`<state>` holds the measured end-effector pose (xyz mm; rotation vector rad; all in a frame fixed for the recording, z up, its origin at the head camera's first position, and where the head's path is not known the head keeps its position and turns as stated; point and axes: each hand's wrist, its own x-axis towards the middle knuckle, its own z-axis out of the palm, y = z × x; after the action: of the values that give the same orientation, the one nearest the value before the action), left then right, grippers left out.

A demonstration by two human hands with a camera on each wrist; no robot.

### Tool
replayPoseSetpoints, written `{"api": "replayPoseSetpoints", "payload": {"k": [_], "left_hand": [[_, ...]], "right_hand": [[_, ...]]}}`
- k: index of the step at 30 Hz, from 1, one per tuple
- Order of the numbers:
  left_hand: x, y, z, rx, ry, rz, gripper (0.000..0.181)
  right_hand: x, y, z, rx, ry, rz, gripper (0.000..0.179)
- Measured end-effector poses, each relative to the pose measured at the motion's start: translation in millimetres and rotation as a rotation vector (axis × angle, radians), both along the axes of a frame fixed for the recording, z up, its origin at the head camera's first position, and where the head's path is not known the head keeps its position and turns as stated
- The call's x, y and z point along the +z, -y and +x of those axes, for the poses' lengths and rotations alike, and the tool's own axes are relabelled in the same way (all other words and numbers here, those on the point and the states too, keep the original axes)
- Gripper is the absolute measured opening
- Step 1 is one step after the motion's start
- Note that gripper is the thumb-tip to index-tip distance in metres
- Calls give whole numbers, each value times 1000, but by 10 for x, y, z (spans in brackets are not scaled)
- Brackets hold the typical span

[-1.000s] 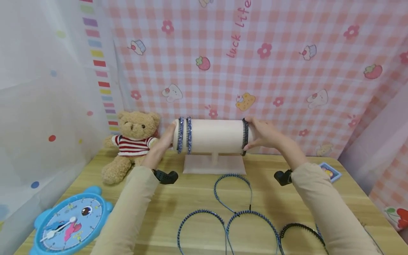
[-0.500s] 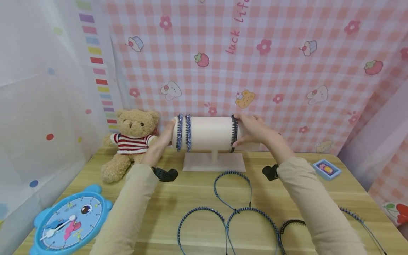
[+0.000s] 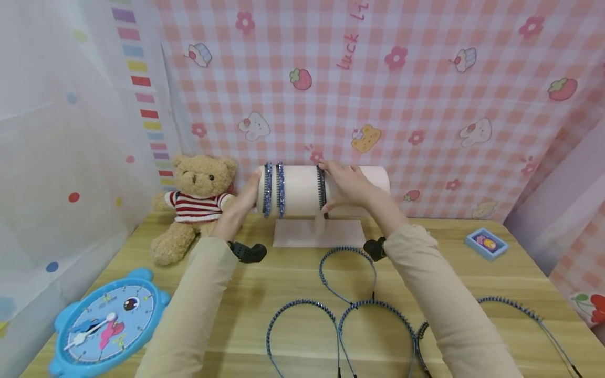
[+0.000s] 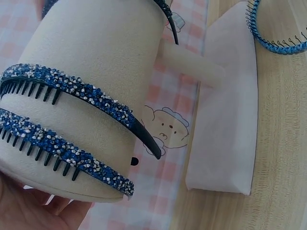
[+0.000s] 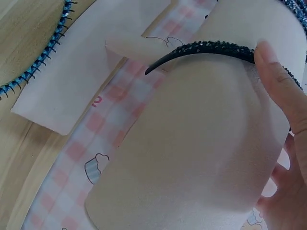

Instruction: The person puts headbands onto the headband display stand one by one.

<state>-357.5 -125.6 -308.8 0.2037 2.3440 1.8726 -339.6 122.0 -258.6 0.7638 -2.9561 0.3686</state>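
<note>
A cream cylindrical headband stand [image 3: 300, 191] stands at the back of the table on a flat base [image 3: 288, 233]. Two rhinestone headbands, the outer one [image 3: 267, 189] and the inner one [image 3: 281, 189], sit near its left end, blue and silver in the left wrist view. My left hand [image 3: 242, 202] holds that end, fingers beneath it. Left of the stand's middle, my right hand [image 3: 347, 186] grips a black rhinestone headband [image 5: 211, 48] fitted over the cylinder. Its thumb presses the band's edge in the right wrist view; the other fingers are mostly hidden behind the cylinder.
Several toothed wire headbands lie in front, among them a small loop [image 3: 347, 249] and one at far right [image 3: 512, 303]. A teddy bear [image 3: 198, 210] sits at the left, a blue toy clock [image 3: 111, 323] nearer. A small blue-framed box [image 3: 487, 244] lies at the right.
My right hand has slid the black headband leftward along the cylinder, from its right end to just left of the middle. The left hand stays at the left end.
</note>
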Motion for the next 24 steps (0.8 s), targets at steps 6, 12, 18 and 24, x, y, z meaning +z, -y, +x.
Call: {"api": "replayPoseSetpoints", "payload": {"k": [6, 12, 18, 24], "left_hand": [[9, -6, -21, -2, -8, -2, 59], [26, -38, -22, 5, 4, 35, 59], [43, -21, -5, 7, 11, 35, 58], [32, -2, -15, 18, 24, 30, 59]], "right_hand": [[32, 18, -32, 3, 33, -12, 107], [75, -13, -123, 32, 64, -9, 104], [132, 53, -143, 32, 133, -23, 105], [128, 175, -139, 24, 129, 3, 102]]}}
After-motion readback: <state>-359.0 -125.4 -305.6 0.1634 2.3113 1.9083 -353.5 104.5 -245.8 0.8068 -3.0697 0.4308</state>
